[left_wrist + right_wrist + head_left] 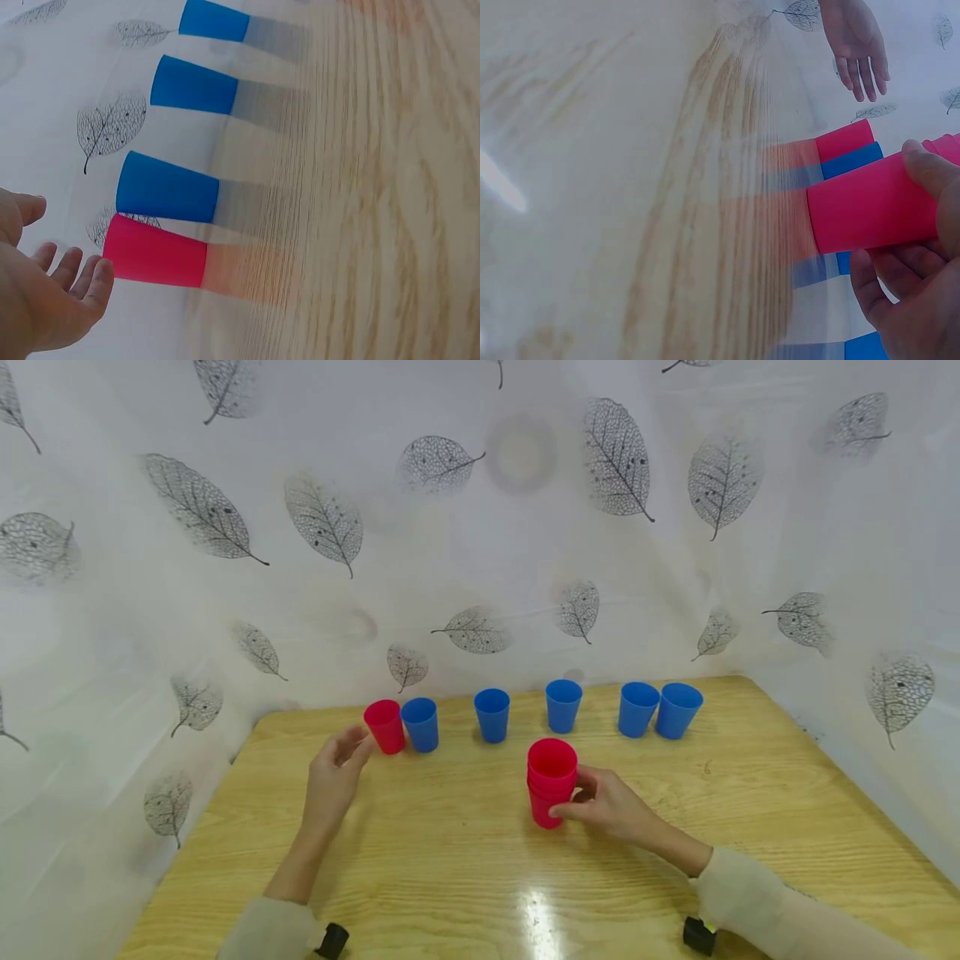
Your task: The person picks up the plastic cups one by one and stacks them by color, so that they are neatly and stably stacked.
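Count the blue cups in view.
5, in one row: the first blue cup beside the lone red cup, the second and third spaced apart mid-row, the fourth and fifth close together at the right end.

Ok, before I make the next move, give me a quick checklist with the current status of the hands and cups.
1. Right hand gripping the red stack: ok, thumb and fingers around it.
2. Red stack upright: ok.
3. Left hand gripping the lone red cup: not ok, open beside it.
4. Lone red cup upright: ok.
5. Lone red cup apart from the neighbouring blue cup: cannot tell, very close.
6. Exact number of cups in the red stack: cannot tell, they are nested.
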A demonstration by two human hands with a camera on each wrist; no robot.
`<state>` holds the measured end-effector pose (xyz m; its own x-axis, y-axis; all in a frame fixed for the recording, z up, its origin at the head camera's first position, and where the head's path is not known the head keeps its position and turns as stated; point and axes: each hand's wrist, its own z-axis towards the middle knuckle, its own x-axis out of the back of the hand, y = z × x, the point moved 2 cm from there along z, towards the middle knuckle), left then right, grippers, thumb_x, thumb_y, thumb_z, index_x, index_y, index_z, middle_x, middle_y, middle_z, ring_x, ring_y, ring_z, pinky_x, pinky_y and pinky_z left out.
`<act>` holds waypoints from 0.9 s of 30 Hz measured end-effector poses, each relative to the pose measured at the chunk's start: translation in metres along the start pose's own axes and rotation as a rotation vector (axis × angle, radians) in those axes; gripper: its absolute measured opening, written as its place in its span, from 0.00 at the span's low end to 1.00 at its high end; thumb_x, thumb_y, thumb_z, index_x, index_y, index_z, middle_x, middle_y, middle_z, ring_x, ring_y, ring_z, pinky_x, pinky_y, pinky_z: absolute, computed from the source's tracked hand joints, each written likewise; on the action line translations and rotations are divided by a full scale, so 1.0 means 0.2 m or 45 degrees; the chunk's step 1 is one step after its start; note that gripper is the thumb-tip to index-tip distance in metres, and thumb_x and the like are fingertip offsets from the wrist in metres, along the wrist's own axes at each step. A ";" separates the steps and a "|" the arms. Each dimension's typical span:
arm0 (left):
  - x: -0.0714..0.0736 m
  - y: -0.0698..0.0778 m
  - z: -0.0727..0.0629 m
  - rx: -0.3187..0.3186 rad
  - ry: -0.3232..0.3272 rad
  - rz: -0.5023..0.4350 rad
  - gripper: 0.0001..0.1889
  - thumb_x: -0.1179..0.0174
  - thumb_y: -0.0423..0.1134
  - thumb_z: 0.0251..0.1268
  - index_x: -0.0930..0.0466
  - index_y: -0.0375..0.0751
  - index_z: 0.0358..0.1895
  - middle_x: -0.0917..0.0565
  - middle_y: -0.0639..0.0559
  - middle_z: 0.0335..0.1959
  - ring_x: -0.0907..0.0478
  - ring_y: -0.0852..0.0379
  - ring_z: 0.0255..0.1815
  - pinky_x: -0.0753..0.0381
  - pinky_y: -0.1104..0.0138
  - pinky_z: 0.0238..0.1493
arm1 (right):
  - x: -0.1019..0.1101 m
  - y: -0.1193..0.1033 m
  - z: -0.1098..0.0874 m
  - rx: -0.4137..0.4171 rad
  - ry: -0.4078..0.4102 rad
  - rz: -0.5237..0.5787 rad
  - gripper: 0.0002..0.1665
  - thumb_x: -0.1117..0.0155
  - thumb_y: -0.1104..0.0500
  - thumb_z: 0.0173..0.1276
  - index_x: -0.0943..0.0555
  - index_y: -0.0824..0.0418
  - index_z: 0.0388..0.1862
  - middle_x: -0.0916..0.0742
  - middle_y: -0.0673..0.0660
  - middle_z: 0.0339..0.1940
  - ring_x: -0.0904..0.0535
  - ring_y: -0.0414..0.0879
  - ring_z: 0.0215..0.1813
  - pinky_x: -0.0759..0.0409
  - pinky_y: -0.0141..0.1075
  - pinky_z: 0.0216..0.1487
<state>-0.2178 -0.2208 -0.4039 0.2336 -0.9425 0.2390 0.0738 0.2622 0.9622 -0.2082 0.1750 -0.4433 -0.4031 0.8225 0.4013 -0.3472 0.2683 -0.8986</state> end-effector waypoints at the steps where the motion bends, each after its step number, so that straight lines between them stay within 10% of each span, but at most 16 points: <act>1: 0.01 0.00 0.01 0.008 0.004 0.001 0.27 0.39 0.41 0.78 0.30 0.31 0.72 0.24 0.36 0.68 0.26 0.48 0.68 0.26 0.83 0.55 | 0.00 0.00 0.00 0.002 0.000 0.002 0.28 0.25 0.62 0.67 0.22 0.71 0.63 0.12 0.63 0.53 0.13 0.48 0.44 0.13 0.35 0.47; 11: 0.01 -0.07 0.13 0.028 -0.044 0.050 0.33 0.40 0.39 0.77 0.40 0.28 0.77 0.32 0.35 0.75 0.34 0.42 0.75 0.32 0.53 0.74 | -0.01 0.00 0.00 0.027 0.006 -0.001 0.27 0.25 0.63 0.67 0.21 0.71 0.62 0.12 0.63 0.53 0.13 0.46 0.44 0.13 0.35 0.47; 27: -0.06 -0.16 0.27 0.102 -0.110 0.049 0.39 0.40 0.40 0.77 0.51 0.30 0.81 0.39 0.32 0.79 0.42 0.38 0.79 0.35 0.49 0.76 | 0.00 0.00 0.00 0.019 0.008 -0.005 0.27 0.25 0.63 0.67 0.21 0.70 0.62 0.12 0.62 0.52 0.13 0.46 0.44 0.13 0.35 0.47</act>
<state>-0.2756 -0.2281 -0.4299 0.1497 -0.9473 0.2831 -0.0125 0.2845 0.9586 -0.2081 0.1744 -0.4432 -0.3962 0.8247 0.4036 -0.3613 0.2641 -0.8943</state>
